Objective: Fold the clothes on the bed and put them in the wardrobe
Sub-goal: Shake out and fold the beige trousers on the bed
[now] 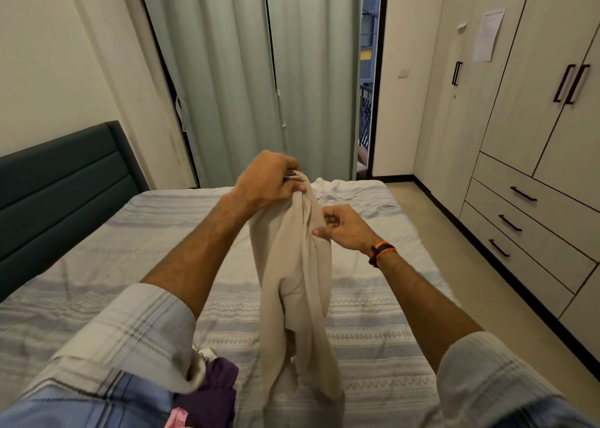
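a person's two bare forearms reach forward from the bottom of the frame over a bed [136,265] covered with a blue and white striped sheet. the left hand [264,180], raised near the centre of the frame, has its fingers curled down over the top edge of a beige garment [295,284] and pinches it, the back of the hand facing the camera and the wrist bent. the garment hangs straight down from that grip in long folds, its lower end reaching the sheet near the bottom centre. the right hand [345,228], lower and just right of centre, is beside the hanging cloth with its fingers loosely curled and the thumb pointing toward the fabric; the thumb tip touches or nearly touches the cloth, and it cannot be told whether the fingers hold any of it. a dark watch with an orange strap [382,251] sits on the right wrist. both sleeves are rolled up, pale with a checked pattern. at the bottom left, partly under the left sleeve, lie a purple piece of clothing [217,392] and a pink one [177,418]. a white cloth [328,185] lies crumpled at the far end of the bed. a dark padded headboard [61,180] stands at the left. pale green curtains [246,70] fill the upper centre. a pale wardrobe [532,102] with black handles and drawers, doors closed, runs down the right side.
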